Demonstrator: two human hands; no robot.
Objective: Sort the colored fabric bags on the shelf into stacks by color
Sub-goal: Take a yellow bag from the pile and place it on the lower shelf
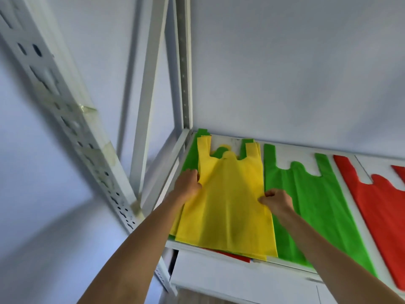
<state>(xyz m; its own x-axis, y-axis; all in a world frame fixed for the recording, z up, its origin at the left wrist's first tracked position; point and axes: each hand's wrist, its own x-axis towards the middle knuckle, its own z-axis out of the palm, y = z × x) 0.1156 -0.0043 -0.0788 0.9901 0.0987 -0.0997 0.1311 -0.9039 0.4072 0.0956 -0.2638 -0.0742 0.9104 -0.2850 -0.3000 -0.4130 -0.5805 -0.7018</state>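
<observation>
A yellow bag [230, 205] lies on top of a mixed pile at the left end of the white shelf [238, 257]. My left hand [188, 183] grips its left edge and my right hand [276, 199] pinches its right edge. More yellow layers show under its left side. A green bag [190, 152] sticks out behind and left of the pile, and a red bag [232, 255] peeks out beneath the front edge. To the right lies a separate green bag [315, 202], flat on the shelf. Further right lies a red bag [381, 211], and another red piece [400, 172] at the frame's edge.
A white perforated upright [185, 62] stands at the shelf's back left corner, with a diagonal brace [151, 84] beside it. Another slotted post [65, 110] runs down the left. A pale wall is behind the shelf. A lower white panel [241, 279] sits under the shelf.
</observation>
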